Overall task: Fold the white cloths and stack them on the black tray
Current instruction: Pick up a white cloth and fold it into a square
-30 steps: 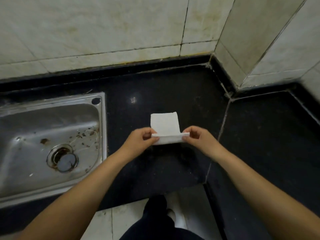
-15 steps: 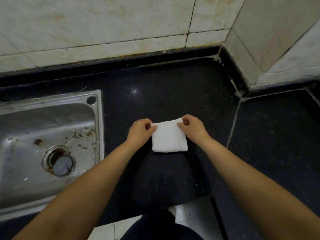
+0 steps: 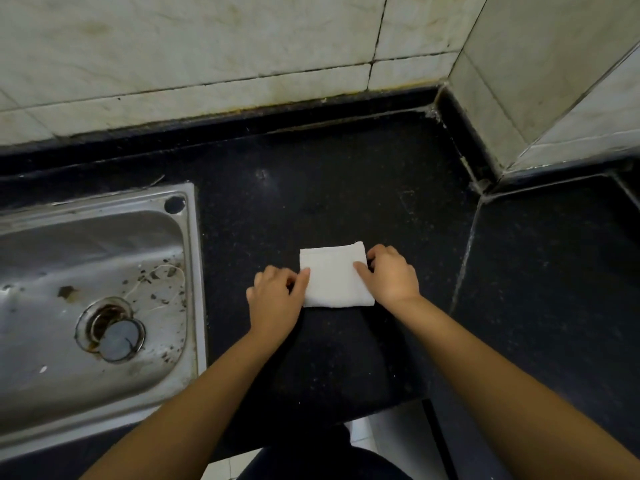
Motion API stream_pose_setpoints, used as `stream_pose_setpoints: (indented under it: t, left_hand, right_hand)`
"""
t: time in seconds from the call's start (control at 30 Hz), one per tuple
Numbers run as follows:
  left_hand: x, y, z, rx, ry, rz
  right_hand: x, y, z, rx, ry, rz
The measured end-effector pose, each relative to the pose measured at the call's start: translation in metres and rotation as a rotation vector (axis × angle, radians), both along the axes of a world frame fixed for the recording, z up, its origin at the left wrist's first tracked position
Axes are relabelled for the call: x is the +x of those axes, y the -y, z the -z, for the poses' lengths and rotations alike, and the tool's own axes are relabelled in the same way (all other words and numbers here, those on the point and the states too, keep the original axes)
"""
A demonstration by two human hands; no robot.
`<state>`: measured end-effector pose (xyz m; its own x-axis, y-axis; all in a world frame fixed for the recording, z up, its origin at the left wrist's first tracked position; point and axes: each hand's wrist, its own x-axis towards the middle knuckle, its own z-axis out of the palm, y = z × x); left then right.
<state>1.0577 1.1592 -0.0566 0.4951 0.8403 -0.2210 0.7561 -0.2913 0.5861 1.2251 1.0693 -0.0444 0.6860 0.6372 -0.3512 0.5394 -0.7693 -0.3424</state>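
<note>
A white cloth (image 3: 334, 277), folded into a small rectangle, lies flat on the black counter (image 3: 346, 188). My left hand (image 3: 277, 299) sits at its left edge with the thumb tip touching the cloth and the fingers loosely curled beside it. My right hand (image 3: 389, 275) is at the right edge, thumb lying on top of the cloth and fingers curled around that edge. No black tray shows in this view.
A stained steel sink (image 3: 93, 292) with a round drain (image 3: 116, 329) is set into the counter on the left. Tiled walls (image 3: 207, 46) close the back and right corner. A counter seam (image 3: 467, 251) runs down on the right. The counter's front edge is near my body.
The near half of the cloth was folded over and laid flat. My hands slid from its far corners down to its left and right edges. The camera view shifted slightly.
</note>
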Motion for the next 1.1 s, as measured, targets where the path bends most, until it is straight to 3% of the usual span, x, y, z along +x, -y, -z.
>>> stream_pose_setpoints:
  t: [0.3, 0.43, 0.63, 0.73, 0.83, 0.93, 1.1]
  left_hand:
    - [-0.009, 0.019, 0.008, 0.21, -0.234, 0.115]
    - [0.008, 0.011, 0.003, 0.168, -0.211, -0.033]
    - [0.042, 0.005, -0.003, 0.108, -0.345, -0.021]
    - [0.038, 0.004, -0.014, -0.034, -0.075, -0.089]
    - [0.031, 0.005, -0.039, -0.242, 0.338, -0.113]
    - [0.033, 0.015, -0.067, -0.417, 0.515, -0.14]
    - [0.052, 0.048, -0.097, -0.797, 0.579, -0.081]
  right_hand:
    - [-0.004, 0.0, 0.0, -0.015, 0.06, -0.021]
    - [-0.007, -0.003, 0.0, -0.058, 0.106, -0.011]
    - [-0.019, -0.014, -0.002, -0.107, 0.117, 0.001]
    - [-0.013, -0.009, -0.013, 0.036, -0.139, 0.119]
    - [0.001, 0.006, -0.035, 0.346, -0.597, 0.359]
    - [0.011, 0.032, -0.062, 0.566, -0.92, 0.51]
    - [0.008, 0.094, -0.098, 0.804, -0.905, 0.553]
